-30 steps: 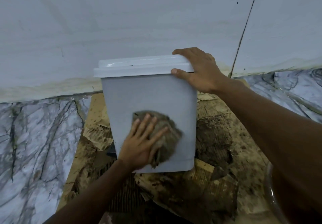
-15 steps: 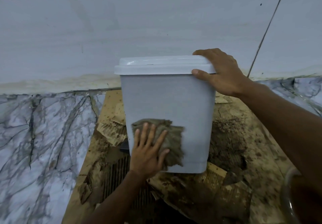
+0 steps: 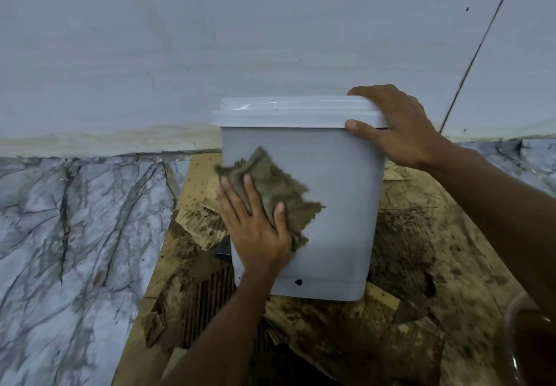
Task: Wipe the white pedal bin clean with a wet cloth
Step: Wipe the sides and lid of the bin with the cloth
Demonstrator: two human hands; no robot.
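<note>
Cloth higher on bin — leftward.

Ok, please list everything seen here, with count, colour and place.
bin: one, white, upright on the cardboard
lid: one, white, closed on the bin
cloth: one, grey-brown, on the bin's front
cardboard: torn sheets, dirty brown, under the bin
floor: white marble, dark veins, left and right
wall: one, pale grey, behind the bin
clear vessel: one, see-through, lower right edge
left hand: one, presses the cloth flat
right hand: one, grips the lid's corner
</note>
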